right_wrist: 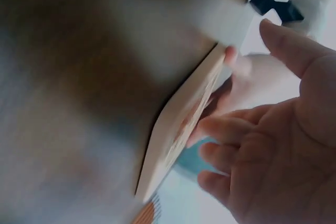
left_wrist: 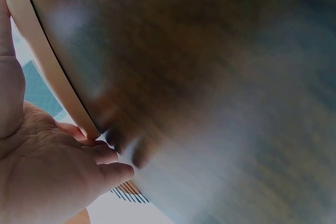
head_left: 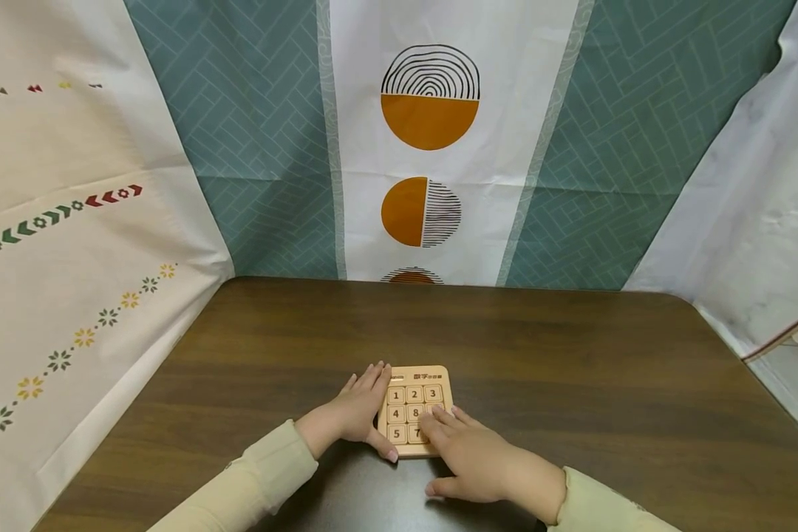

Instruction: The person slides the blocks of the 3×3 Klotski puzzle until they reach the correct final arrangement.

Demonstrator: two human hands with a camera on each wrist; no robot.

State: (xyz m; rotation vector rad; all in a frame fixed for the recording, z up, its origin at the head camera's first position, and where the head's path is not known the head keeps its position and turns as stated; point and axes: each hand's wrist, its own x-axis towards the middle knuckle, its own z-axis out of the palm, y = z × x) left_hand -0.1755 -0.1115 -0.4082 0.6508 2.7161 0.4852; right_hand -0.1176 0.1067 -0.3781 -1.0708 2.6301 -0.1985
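Pale wood: number board (head_left: 408, 449) flat on dark table (head_left: 572, 355), between the two hands. Head view: long axis approx. fore-and-aft, i.e. away from the person, header strip at far end. L hand (head_left: 359, 412) on L long side, clamped on it end to end: fingertips at far L corner, thumb at near L corner. R hand (head_left: 472, 458) comes in from near R; fingers loosely extended, w/ small gaps, nothing pinched; fingertips on or just above R column, mid to near rows; thumb well off board, near the table. Tiles legible: 1, 2, 3 far row; 4, 8 mid; 5, 7 near; rest under R fingers, can't read. Key relation (judged): board lies fwd & to the L of R palm, L side backed by L hand; R fingertips nearest to the 7 tile (head_left: 415, 433) & R column.

L wrist view: board edge spans thumb to fingers, consistent w/ side hold; tile face not seen.

R wrist view: board seen nearly edge-on, blurred; R fingers bent slightly, tips by tile face, thumb apart. Contact vs. slight hover: can't tell.
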